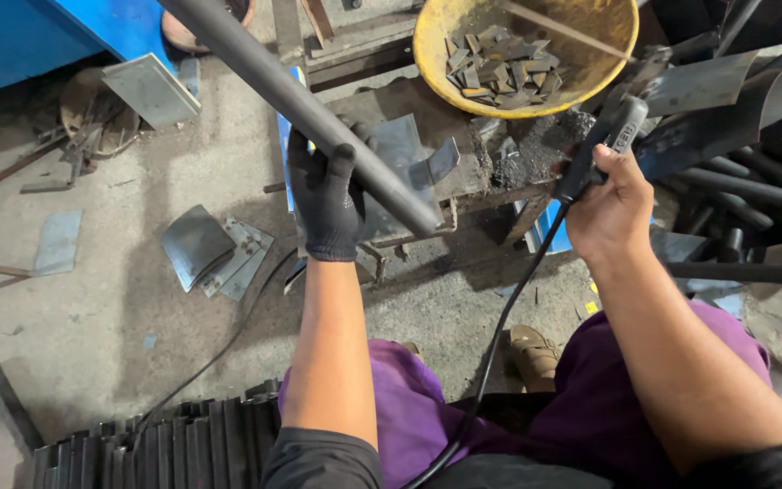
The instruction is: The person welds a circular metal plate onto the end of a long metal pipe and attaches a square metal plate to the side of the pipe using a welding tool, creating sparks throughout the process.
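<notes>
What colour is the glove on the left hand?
Black. The glove shows best in the head view, where it grips the grey pipe.

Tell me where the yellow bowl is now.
The yellow bowl sits at the top of the head view, right of centre, above the right hand.

Two hands at work: one black knitted glove (323, 204) on the left, the right hand (610, 206) bare. One long grey steel pipe (300, 104), one black cabled welding holder (601, 149). One yellow round pan (434, 56) at twelve o'clock, its small metal offcuts (498, 63) too heaped to count. One brown sandal (533, 355) shows at six o'clock.
</notes>
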